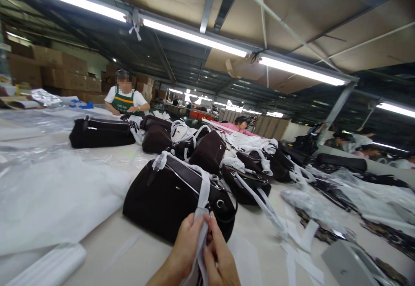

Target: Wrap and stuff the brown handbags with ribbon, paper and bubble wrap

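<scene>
A dark handbag (158, 199) with a silver zip line stands on the pale table in front of me. White wrapping strip (204, 189) runs over its top and down its right side to my hands. My left hand (187, 243) pinches the strip between thumb and fingers. Close beside it, my right hand (218, 251) also has its fingers closed on the strip, whose lower part hangs between both hands. The fingertips are at the bag's lower right edge.
More dark bags (207, 150) with white wrapping lie beyond. Plastic sheeting (58, 191) covers the left, with a white roll (48, 266) near the front. A grey dispenser-like object (353, 264) and paper strips (301, 255) lie right. People work across the table, one in a green apron (123, 102).
</scene>
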Demonstrator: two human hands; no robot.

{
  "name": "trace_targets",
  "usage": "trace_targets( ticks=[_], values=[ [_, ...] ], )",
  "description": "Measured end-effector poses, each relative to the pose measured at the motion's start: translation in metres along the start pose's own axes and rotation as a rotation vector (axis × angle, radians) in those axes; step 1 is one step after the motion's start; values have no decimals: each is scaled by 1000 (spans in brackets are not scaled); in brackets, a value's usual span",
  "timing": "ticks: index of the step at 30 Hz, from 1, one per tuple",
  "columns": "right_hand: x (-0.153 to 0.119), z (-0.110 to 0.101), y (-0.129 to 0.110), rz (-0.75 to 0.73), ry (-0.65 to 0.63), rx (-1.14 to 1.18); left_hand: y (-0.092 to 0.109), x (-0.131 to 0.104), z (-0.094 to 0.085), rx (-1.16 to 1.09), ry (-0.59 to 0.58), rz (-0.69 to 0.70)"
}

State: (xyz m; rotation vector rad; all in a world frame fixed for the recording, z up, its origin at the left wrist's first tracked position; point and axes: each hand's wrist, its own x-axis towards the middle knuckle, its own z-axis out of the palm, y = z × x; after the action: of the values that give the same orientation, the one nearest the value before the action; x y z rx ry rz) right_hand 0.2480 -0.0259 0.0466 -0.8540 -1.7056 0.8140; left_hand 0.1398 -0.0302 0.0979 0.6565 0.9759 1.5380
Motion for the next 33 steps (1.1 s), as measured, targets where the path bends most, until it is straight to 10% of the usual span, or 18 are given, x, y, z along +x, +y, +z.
trace_targets(
  ticks=[9,15,28,33],
  values=[
    [4,-7,-5,-60,-83,-48,2,3,0,77,45,-11],
    [8,-42,6,-186,-28,-534,14,3,-4,92,32,-94],
    [3,-69,-5,-520,-326,-692,29,6,-20,162,-71,-220],
    [19,-69,-39,19,-180,-96,31,6,-19,181,-86,-208]
  ],
)
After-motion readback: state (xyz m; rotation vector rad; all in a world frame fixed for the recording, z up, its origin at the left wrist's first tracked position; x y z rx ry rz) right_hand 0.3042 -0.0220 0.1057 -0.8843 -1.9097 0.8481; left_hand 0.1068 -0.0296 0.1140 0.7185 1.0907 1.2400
